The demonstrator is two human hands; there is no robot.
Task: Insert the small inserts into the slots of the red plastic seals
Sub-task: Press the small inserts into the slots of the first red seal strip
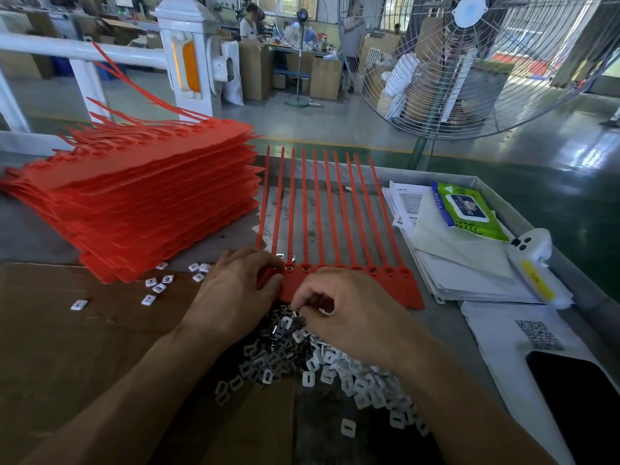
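working a seal strip at 12 o'clock, left hand pressing it, right hand pinching inserts; most slots look unfilled.

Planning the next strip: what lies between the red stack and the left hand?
In the head view, a few loose white inserts lie scattered on the brown cardboard between the stack of red seals and the left hand.
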